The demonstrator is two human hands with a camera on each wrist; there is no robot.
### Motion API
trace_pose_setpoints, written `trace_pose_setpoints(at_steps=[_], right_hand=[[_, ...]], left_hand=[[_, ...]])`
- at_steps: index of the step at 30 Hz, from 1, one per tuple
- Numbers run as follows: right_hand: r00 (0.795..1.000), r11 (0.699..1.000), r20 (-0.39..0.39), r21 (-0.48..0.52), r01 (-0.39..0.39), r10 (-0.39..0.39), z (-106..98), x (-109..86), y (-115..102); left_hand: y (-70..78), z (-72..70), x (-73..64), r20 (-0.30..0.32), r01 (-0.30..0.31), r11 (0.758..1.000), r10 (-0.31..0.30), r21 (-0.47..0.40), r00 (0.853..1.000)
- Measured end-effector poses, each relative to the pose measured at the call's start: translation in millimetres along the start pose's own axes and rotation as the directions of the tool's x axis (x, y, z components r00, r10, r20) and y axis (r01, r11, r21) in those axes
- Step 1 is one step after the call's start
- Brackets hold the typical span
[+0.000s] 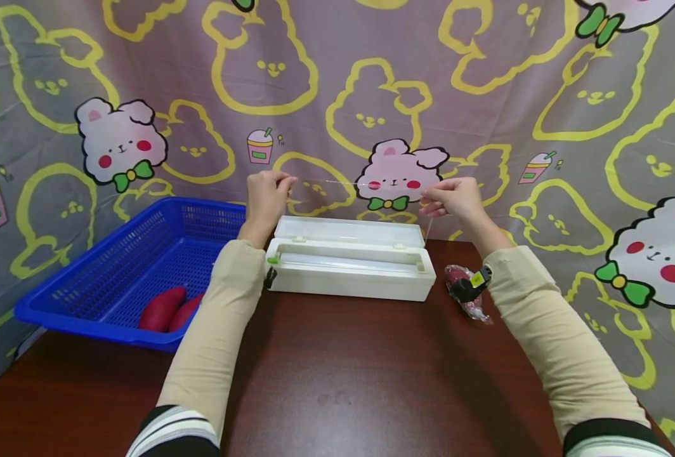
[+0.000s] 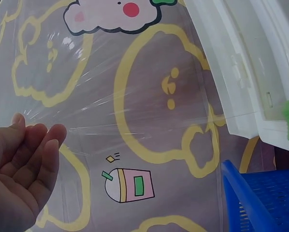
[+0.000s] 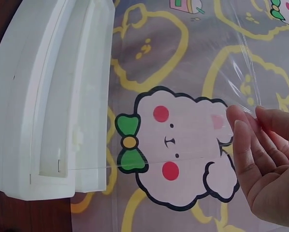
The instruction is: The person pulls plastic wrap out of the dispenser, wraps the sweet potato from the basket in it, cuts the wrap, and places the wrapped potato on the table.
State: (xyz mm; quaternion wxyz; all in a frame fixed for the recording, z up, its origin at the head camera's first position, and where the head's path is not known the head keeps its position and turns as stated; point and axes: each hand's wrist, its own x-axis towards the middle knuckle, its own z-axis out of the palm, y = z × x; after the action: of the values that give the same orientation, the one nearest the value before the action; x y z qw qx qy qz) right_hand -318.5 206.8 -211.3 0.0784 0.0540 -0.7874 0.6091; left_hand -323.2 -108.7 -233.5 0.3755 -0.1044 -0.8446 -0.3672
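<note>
A clear sheet of plastic wrap (image 2: 120,113) runs up from a white plastic-wrap dispenser box (image 1: 349,282), whose lid (image 1: 349,231) is raised. My left hand (image 1: 266,198) pinches one upper corner of the sheet between thumb and fingertips. At the opposite corner, my right hand (image 1: 454,198) pinches the wrap in the same way. Between both hands the top edge is drawn nearly level, above and behind the box. Creases fan out from the pinched corner in the left wrist view. Inside the box lies the pale roll (image 1: 349,262), and a green piece (image 1: 273,259) shows at its left end.
To the left, a blue plastic basket (image 1: 94,330) holds red sweet potatoes (image 1: 163,309), partly hidden by my left sleeve. A red item in clear wrap (image 1: 457,274) lies right of the box, partly behind the right wrist camera. A patterned curtain (image 1: 326,38) hangs behind the brown table (image 1: 337,381).
</note>
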Motion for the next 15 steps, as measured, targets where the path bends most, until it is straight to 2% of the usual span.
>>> trace_pose_setpoints(at_steps=[15], right_hand=[[1.0, 0.999, -0.005, -0.029, 0.025, -0.025, -1.6, -1.8, -6.8]], left_hand=[[3.0, -2.5, 1.4, -0.002, 0.012, 1.0, -0.012, -0.009, 1.0]])
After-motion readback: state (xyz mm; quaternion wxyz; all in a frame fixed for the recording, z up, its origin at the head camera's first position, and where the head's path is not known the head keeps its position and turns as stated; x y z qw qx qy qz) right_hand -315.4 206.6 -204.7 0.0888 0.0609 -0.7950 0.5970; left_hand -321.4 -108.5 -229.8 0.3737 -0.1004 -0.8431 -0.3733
